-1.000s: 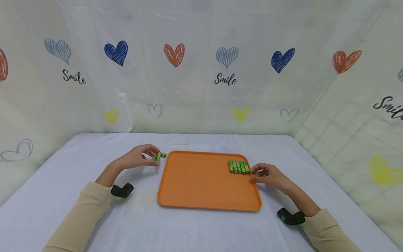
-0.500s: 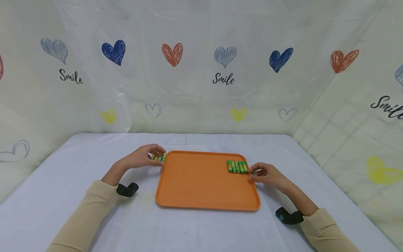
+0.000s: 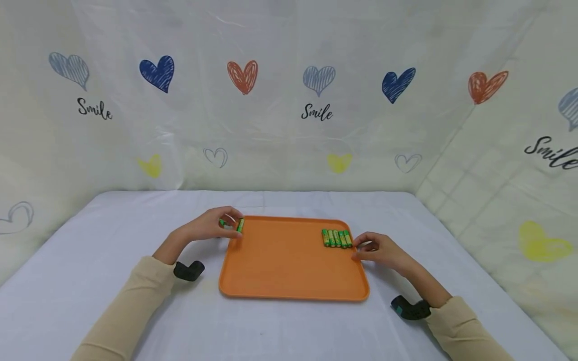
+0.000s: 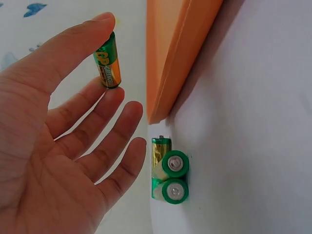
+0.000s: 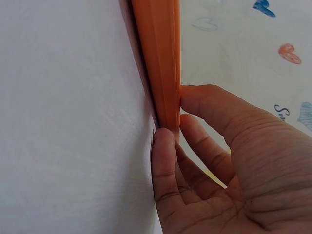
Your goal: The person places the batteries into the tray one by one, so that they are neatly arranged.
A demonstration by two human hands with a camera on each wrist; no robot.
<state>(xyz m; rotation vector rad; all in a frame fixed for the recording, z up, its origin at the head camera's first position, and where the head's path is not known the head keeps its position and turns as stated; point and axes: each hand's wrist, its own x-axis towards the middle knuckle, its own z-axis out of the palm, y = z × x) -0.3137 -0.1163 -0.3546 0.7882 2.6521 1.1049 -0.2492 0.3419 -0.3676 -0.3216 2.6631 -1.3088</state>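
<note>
A battery (image 4: 109, 63) is pinched between the thumb and fingertips of the left hand (image 3: 211, 225), at the far left corner of the orange tray (image 3: 289, 271). Loose batteries (image 4: 175, 190) sit just left of the tray on the tabletop (image 3: 266, 326); a row of batteries (image 3: 337, 238) lies inside, far right. The right hand (image 3: 381, 249) touches the right rim; whether it grasps, I cannot tell.

Pinched green-gold battery (image 4: 108, 63), orange tray (image 3: 293, 273), batteries (image 3: 336, 238) rowed inside (far right)
</note>
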